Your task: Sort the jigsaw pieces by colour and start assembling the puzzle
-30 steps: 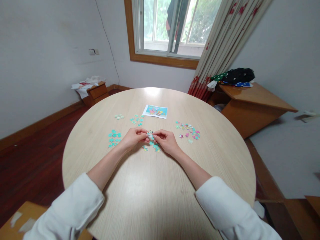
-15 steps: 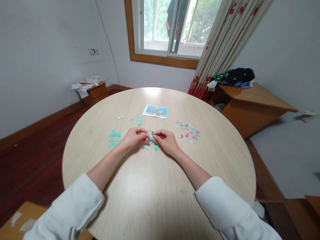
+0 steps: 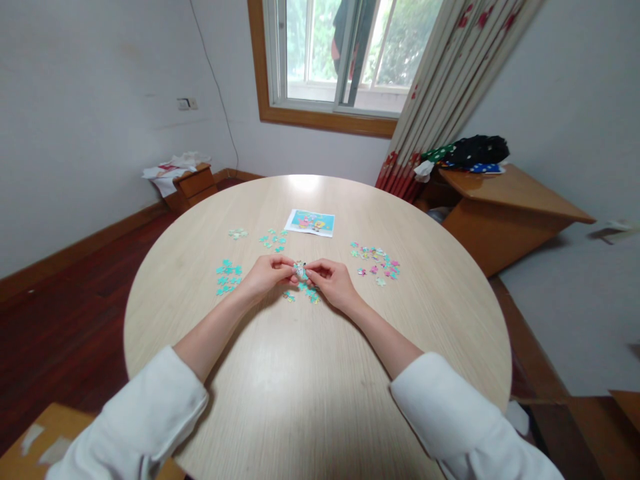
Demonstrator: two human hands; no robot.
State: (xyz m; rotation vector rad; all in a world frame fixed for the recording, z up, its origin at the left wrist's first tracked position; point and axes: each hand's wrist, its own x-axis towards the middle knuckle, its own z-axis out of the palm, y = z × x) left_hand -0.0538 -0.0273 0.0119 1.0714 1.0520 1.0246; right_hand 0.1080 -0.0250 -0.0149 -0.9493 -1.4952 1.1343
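Observation:
Above the middle of the round table, my left hand point(image 3: 271, 275) and my right hand point(image 3: 330, 280) meet, fingertips pinched on a small cluster of jigsaw puzzle pieces point(image 3: 301, 270). The cluster is white and turquoise with dark spots. How many pieces it has, and whether they interlock, I cannot tell. Just below the fingers lie turquoise and yellow puzzle pieces point(image 3: 313, 297), partly hidden by the hands. A printed picture point(image 3: 311, 223) with cartoon figures on turquoise lies beyond my hands.
Turquoise pieces point(image 3: 229, 279) are grouped on the left, with more turquoise pieces point(image 3: 273, 240) and pale pieces point(image 3: 238, 233) farther back. Mixed pink and turquoise pieces point(image 3: 380, 263) spread out on the right. The table point(image 3: 300, 400) has a rounded edge.

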